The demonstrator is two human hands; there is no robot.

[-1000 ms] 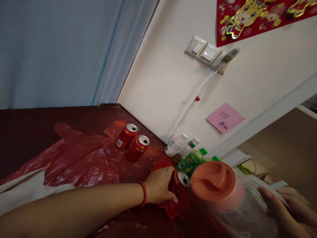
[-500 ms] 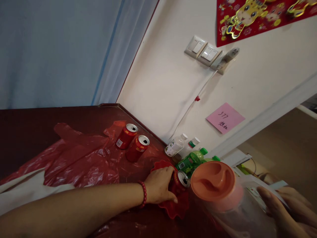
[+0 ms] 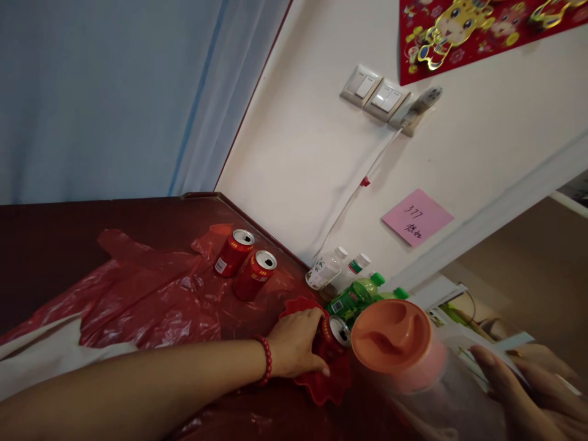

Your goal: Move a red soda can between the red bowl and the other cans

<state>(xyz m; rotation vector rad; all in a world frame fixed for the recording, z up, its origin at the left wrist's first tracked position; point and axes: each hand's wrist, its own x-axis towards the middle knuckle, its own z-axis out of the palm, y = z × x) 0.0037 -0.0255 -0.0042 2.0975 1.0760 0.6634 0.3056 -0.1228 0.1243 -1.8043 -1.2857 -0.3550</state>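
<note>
My left hand (image 3: pixel 296 344), with a red bead bracelet at its wrist, is wrapped round the side of a red can (image 3: pixel 331 338). This can is upright at a red wavy-edged dish (image 3: pixel 328 387). In the lower right my right hand (image 3: pixel 528 392) holds a translucent jug (image 3: pixel 459 392) with an orange lid (image 3: pixel 391 335) by its handle side. The lid is close to the can's right side. Two more red cans, one (image 3: pixel 235 252) behind the other (image 3: pixel 255 275), stand upright further left.
A crumpled red plastic bag (image 3: pixel 156 294) and white cloth (image 3: pixel 55 361) lie on the dark red table (image 3: pixel 55 245). Clear bottles (image 3: pixel 327 269) and green bottles (image 3: pixel 356 298) stand by the wall, under a white cord (image 3: pixel 344 211). Curtain at the left.
The jug and my right hand have shifted slightly left, bringing the orange lid nearer the can. My left hand has stayed on the can.
</note>
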